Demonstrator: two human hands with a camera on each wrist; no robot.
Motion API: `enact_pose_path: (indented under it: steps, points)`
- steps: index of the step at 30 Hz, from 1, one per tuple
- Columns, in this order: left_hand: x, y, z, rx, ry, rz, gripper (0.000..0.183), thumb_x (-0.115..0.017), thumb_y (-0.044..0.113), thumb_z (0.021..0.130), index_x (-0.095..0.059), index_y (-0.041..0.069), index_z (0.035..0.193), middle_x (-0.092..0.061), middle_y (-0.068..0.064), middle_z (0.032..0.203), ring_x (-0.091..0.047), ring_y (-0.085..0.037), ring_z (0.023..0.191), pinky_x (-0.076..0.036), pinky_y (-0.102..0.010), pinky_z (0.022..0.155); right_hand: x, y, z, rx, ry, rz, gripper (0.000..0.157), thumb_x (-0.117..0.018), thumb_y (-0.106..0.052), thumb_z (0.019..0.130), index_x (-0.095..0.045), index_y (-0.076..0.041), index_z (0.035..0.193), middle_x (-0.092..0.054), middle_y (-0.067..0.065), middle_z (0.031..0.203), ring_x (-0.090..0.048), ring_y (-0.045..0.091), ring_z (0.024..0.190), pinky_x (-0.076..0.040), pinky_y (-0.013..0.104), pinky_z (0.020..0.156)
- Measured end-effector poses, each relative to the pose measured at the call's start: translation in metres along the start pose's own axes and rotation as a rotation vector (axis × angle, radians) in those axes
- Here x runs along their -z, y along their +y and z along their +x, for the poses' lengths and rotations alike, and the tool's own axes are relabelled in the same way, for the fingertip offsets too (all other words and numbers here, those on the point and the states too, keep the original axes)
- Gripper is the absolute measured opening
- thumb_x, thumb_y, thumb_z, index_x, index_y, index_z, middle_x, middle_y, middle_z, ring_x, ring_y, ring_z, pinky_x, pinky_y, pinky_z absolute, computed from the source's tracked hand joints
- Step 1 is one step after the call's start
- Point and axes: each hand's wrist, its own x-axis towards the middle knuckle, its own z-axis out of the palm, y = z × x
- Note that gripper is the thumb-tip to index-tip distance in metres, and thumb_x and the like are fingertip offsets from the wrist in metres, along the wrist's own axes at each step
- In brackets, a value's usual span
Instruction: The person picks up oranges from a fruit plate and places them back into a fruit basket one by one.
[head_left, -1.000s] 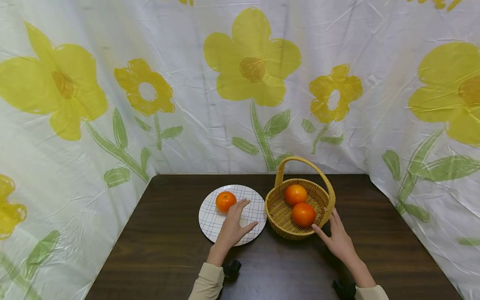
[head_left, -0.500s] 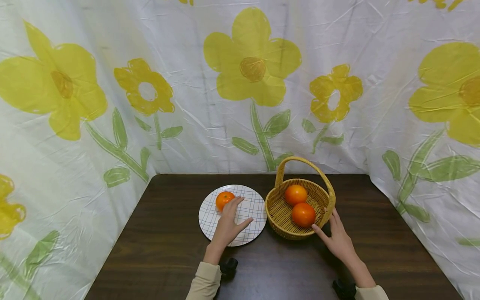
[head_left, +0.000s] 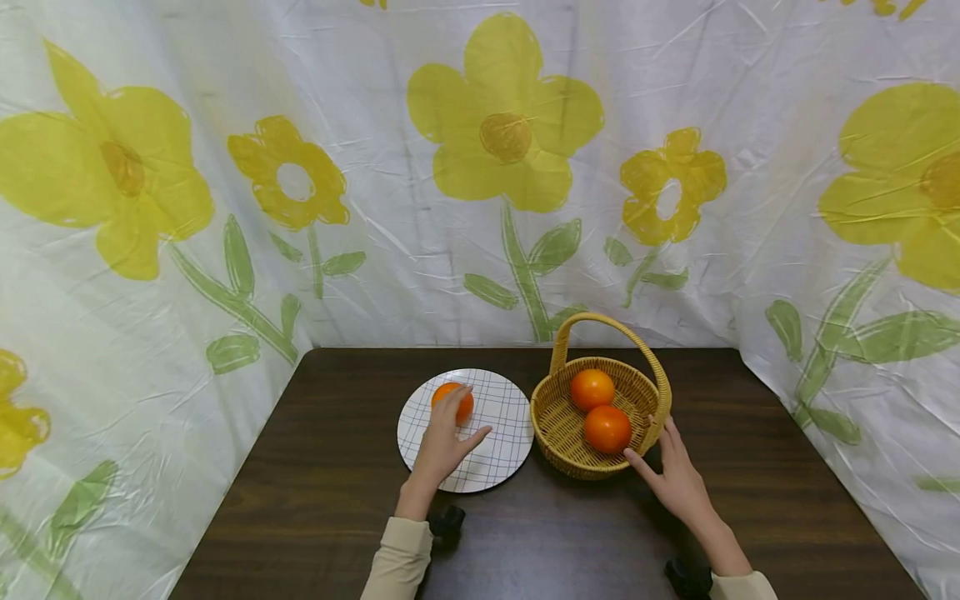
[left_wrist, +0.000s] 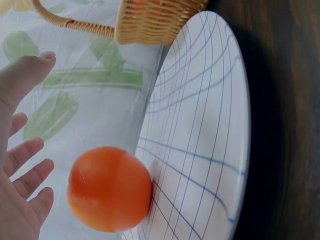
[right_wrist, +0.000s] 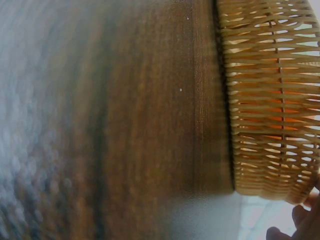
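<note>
A smooth, round orange fruit (left_wrist: 109,189) sits on the left part of a white plate (head_left: 498,417) with a blue grid. My left hand (head_left: 441,446) hovers over the plate's near left side. In the head view its fingers overlap the fruit; the left wrist view shows a gap between them, with the thumb spread wide. To the right stands a yellow wicker basket (head_left: 558,433) holding two more orange fruits (head_left: 607,429). My right hand (head_left: 678,483) rests against the basket's near right side, thumb close to the rim and fingers extended along the outer wall by the handle's base.
The basket's tall arched handle (head_left: 611,323) rises above its bowl. Plate and basket stand close together on a dark wooden table (head_left: 322,467). A white curtain (head_left: 390,275) with yellow flowers hangs behind and at both sides.
My left hand has shifted left over the plate, so it now covers more of the fruit in the head view. My right hand and the basket have stayed in place.
</note>
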Motion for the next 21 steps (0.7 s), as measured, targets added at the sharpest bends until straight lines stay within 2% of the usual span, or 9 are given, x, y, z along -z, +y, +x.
enact_pose_path:
  steps: [9,14,21]
  points:
    - [0.001,-0.010,0.000,0.006,0.039,0.003,0.068,-0.077,0.031,0.076,-0.046,0.009,0.133,-0.045,-0.010,0.134,-0.043,-0.030,0.120,-0.047,-0.047,0.090,0.000,0.001,0.000,0.005,0.005,0.005,0.078,-0.057,-0.045,0.089,-0.013,-0.022,0.150,0.000,0.010,0.156,-0.022,0.046,0.133,-0.033,0.072,0.083]
    - [0.003,-0.014,0.001,0.034,0.044,0.001,0.067,-0.077,0.029,0.075,-0.047,0.009,0.132,-0.042,-0.011,0.137,-0.041,-0.030,0.121,-0.047,-0.047,0.092,-0.001,0.001,-0.001,0.004,0.003,0.007,0.079,-0.057,-0.045,0.089,-0.012,-0.022,0.150,0.001,0.010,0.156,-0.022,0.047,0.133,-0.033,0.072,0.084]
    - [0.004,-0.022,0.002,0.036,0.063,0.007,0.066,-0.077,0.030,0.075,-0.048,0.008,0.130,-0.042,-0.013,0.136,-0.041,-0.031,0.120,-0.047,-0.047,0.090,-0.001,0.001,0.000,0.000,0.004,0.003,0.079,-0.057,-0.045,0.089,-0.010,-0.025,0.150,0.000,0.010,0.156,-0.023,0.047,0.133,-0.032,0.073,0.084]
